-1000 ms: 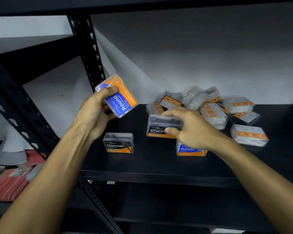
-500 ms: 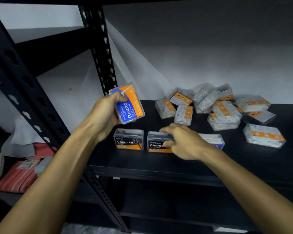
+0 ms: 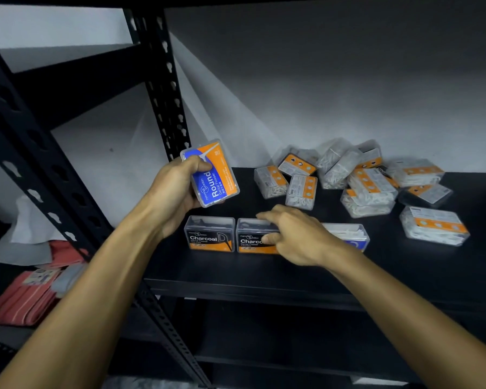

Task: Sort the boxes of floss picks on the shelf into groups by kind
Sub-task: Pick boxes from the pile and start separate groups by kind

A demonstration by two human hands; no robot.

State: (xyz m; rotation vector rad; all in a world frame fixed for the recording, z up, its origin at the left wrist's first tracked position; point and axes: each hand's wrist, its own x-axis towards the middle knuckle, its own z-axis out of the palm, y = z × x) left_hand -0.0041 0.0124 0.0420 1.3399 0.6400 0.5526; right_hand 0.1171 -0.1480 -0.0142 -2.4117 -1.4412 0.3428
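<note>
- Black metal shelf point(image 3: 264, 273) is carrying all the floss boxes, with a perforated upright post point(image 3: 166, 88) standing at its back left corner.
- The left hand point(image 3: 174, 192) is holding a blue-and-orange Round box point(image 3: 212, 175) tilted in the air above the shelf's left end, its grip pinching the box between thumb and fingers.
- The right hand point(image 3: 298, 237) is resting on the second Charcoal box point(image 3: 253, 240), thumb on its front label and fingers lying loosely spread over its top.
- That box is standing upright near the front edge, touching or just beside the first Charcoal box point(image 3: 209, 234) on its left.
- A clear box with a blue label point(image 3: 348, 235) is sitting behind the right wrist, partly hidden.
- A loose pile of clear boxes with orange labels point(image 3: 357, 175) is lying jumbled toward the back right, against the grey wall point(image 3: 320, 80).
- Red cloth point(image 3: 26, 296) is lying beyond the post, lower left.
</note>
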